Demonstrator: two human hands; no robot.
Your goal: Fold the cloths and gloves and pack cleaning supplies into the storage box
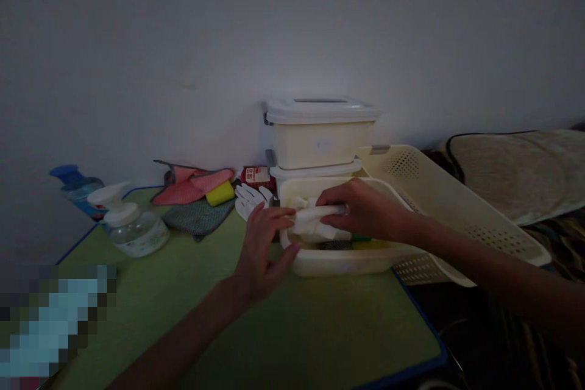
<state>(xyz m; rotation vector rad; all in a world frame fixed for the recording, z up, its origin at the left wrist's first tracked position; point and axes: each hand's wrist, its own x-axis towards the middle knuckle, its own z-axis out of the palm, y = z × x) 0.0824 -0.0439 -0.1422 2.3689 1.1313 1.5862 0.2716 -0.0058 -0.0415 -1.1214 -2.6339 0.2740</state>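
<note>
A cream plastic bin (347, 263) stands at the far right part of the green table, with a crumpled white cloth (313, 226) inside it. My right hand (359, 210) reaches over the bin from the right, its fingers and thumb closed on the cloth. At the bin's left rim is my left hand (267, 244), fingers and thumb spread apart, the fingertips close to the cloth; whether they touch it I cannot tell. Under the cloth, dark, green and yellow items show only in part.
Behind the bin, a lidded box (322, 140) sits on another. A perforated basket (439, 195) leans at the right. Leftward lie white gloves (249, 198), a yellow sponge (220, 194), pink cloths (192, 186), a grey cloth (198, 216), a pump bottle (137, 231) and a blue bottle (80, 189).
</note>
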